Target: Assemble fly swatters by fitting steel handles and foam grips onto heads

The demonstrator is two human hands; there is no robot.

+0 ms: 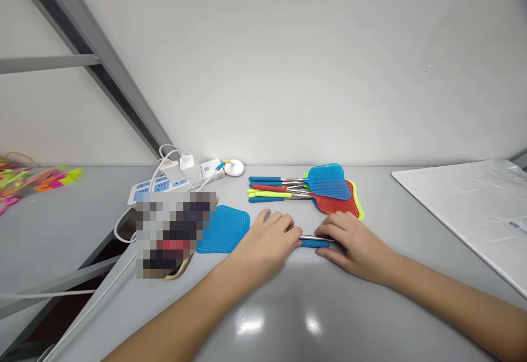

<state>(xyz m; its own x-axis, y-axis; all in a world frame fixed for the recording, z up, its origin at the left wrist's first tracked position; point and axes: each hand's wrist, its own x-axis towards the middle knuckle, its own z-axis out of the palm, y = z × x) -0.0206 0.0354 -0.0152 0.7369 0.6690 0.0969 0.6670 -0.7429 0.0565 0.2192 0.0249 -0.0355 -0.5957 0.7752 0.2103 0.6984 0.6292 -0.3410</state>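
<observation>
A blue fly swatter (226, 230) lies on the grey table, its perforated head to the left of my left hand. My left hand (274, 236) is closed, fingers curled over the swatter's shaft. Between my hands show a thin metal rod (317, 237) and, alongside it, a blue handle grip (315, 244). My right hand (356, 244) is closed around the right end of these, thumb below and fingers above. My palms hide the rest, so I cannot tell whether rod and grip belong to one swatter. Just beyond lies a pile of fly swatters with a blue head (327, 181) on top.
A phone-like object (177, 236) with a blurred screen lies left of the blue head. Behind it are a power strip (160, 186) with cables and a round white device (234, 168). A white sheet-like panel (465, 203) lies right; colourful items (37, 181) are far left.
</observation>
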